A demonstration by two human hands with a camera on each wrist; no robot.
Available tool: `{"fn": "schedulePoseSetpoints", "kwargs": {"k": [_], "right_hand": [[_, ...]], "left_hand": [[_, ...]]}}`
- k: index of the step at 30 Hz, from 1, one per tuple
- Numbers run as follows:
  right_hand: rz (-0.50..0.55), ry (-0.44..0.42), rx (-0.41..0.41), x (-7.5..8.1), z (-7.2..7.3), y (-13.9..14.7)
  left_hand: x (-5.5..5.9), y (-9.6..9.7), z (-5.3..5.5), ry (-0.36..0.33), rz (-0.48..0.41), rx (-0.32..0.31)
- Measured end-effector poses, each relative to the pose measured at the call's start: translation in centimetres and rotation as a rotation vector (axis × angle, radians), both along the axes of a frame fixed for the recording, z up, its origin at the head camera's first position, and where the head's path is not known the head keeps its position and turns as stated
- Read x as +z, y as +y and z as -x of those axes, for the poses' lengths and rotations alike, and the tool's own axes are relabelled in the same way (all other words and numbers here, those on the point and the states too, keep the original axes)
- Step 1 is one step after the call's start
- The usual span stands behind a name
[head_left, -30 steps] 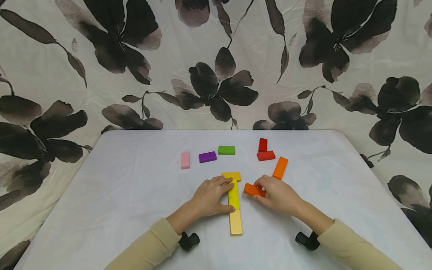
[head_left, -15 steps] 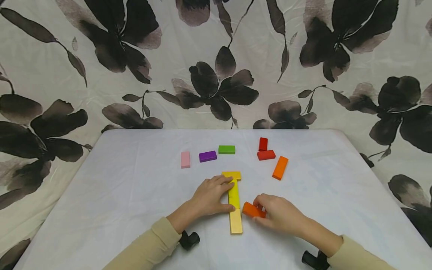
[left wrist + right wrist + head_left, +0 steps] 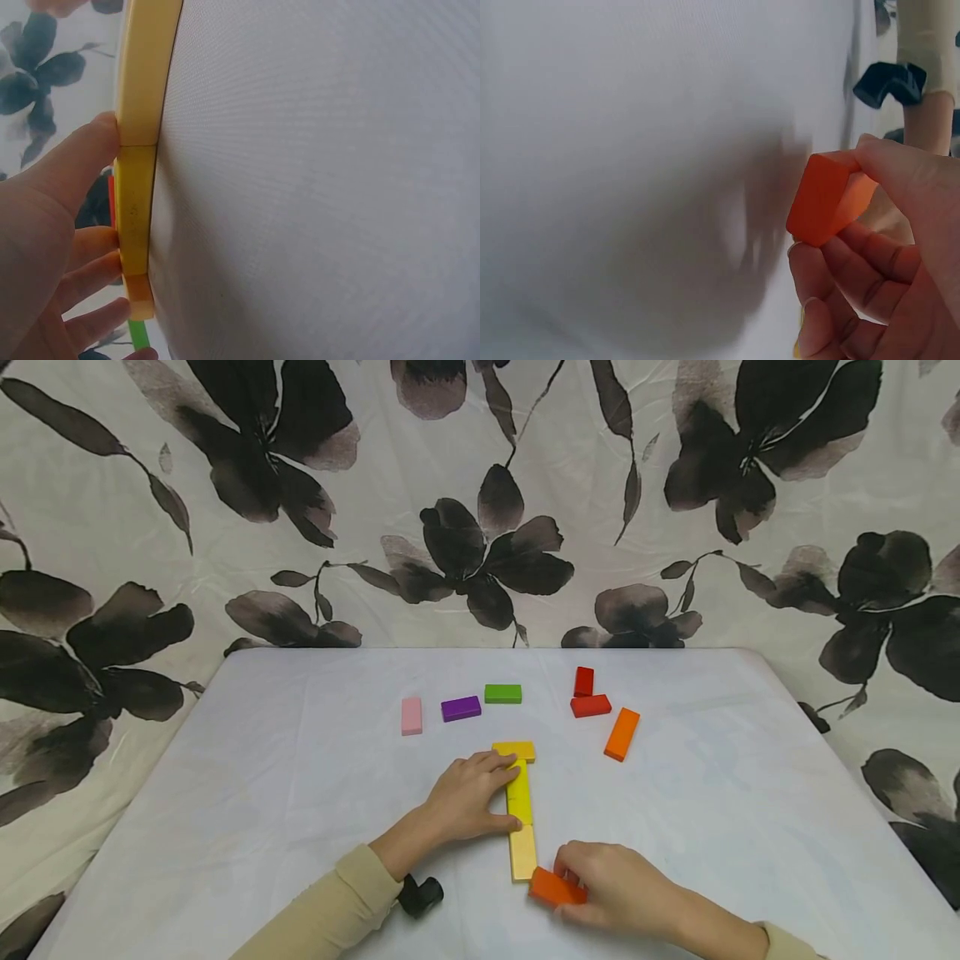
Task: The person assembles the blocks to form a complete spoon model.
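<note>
In the head view, my left hand (image 3: 463,797) rests its thumb and fingertips against a row of flat wooden blocks. A bright yellow block (image 3: 521,795) lies lengthwise in the middle of this row, with a pale yellow block (image 3: 523,856) end to end on the near side. Across the far end sits a golden yellow block (image 3: 527,750), forming a T. Between thumb and fingers my right hand (image 3: 626,889) pinches an orange block (image 3: 553,887), its left corner right at the near end of the pale block. The right wrist view shows this orange block's end face close up.
Beyond the hands lie a pink block (image 3: 412,717), a purple block (image 3: 461,709) and a green block (image 3: 502,694). To the right are two red blocks (image 3: 591,706) and another orange block (image 3: 622,735). A black wrist camera (image 3: 420,897) sits under the left sleeve.
My right hand has carried the orange block toward me, from beside the bright yellow block down to the near end of the row. The left hand has stayed in place.
</note>
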State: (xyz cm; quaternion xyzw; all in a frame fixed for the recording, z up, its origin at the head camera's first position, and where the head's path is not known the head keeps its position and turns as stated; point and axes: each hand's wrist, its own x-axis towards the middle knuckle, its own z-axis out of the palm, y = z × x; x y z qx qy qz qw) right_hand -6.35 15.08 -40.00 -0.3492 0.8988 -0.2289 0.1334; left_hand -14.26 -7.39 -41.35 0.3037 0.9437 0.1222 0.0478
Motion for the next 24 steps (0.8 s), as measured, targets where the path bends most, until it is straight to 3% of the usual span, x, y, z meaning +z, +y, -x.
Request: {"fn": "schedulePoseSetpoints", "kwargs": {"k": [2, 16, 24], "right_hand": [[-0.003, -0.028, 0.007, -0.1, -0.4, -0.2], [-0.011, -0.012, -0.003, -0.9, -1.2, -0.7], [-0.050, -0.022, -0.044, -1.2, -1.4, -1.4]], "left_hand": [[0.0, 0.0, 0.0, 0.002, 0.002, 0.001], [0.1, 0.0, -0.1, -0.004, 0.002, 0.007], [0.1, 0.0, -0.1, -0.010, -0.002, 0.010]]}}
